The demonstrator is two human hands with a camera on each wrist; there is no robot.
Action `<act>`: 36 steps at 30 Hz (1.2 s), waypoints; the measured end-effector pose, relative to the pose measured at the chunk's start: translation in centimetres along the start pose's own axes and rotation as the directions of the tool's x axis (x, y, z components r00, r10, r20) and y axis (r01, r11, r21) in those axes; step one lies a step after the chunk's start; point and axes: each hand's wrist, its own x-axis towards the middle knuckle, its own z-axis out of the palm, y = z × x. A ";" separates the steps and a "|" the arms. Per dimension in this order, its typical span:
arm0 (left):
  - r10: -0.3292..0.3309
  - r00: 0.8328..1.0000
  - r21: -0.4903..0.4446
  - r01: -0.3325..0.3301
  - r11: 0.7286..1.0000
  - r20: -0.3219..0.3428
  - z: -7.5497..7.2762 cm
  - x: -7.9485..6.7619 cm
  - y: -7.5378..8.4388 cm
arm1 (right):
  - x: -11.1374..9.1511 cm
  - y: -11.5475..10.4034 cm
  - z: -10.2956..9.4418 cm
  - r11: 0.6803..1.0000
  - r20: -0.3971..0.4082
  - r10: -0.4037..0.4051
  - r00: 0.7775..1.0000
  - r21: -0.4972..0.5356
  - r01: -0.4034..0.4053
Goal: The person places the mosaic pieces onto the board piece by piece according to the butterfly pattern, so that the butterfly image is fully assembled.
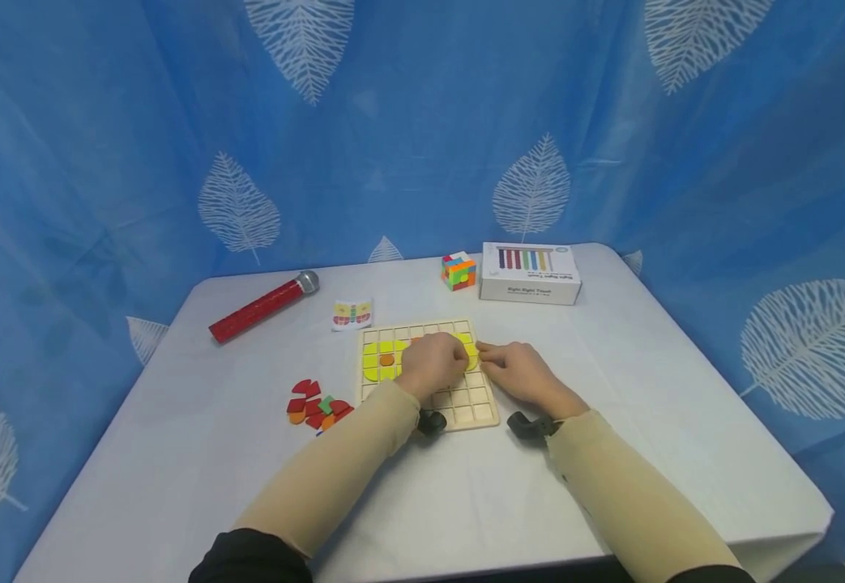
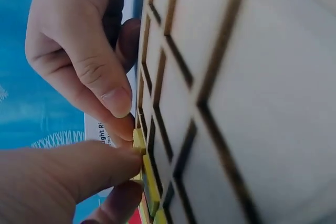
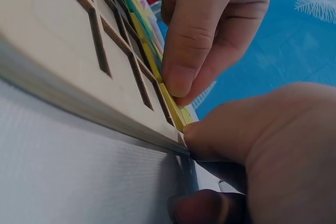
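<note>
A wooden grid board lies on the table with yellow pieces and an orange round piece in its upper cells. Over its right part my left hand bends down, thumb and finger pinching a yellow piece at the grid's surface. My right hand is at the board's right edge; its thumb touches the corner beside the yellow pieces. In the left wrist view its fingertips reach the same row. Left of the board lie loose red, orange and green pieces.
A small picture card lies behind the board. Farther back are a red microphone-like tube, a colored puzzle cube and a white box. A blue leaf-patterned cloth hangs behind the white-covered table.
</note>
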 end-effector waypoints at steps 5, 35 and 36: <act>0.086 0.996 0.117 -0.087 0.989 0.017 0.0 -0.3 0.3 | -0.1 -0.1 -0.1 1.000 0.000 0.007 1.000 -0.004 -0.007; -0.073 0.977 -0.061 0.062 0.996 -0.199 -5.6 -5.3 -6.4 | -0.1 -0.2 0.0 0.998 0.037 0.066 0.997 0.006 -0.066; -0.116 0.970 -0.099 0.097 0.990 -0.214 -6.4 -6.1 -7.8 | -0.1 -0.2 0.0 0.997 0.037 0.071 0.997 0.004 -0.071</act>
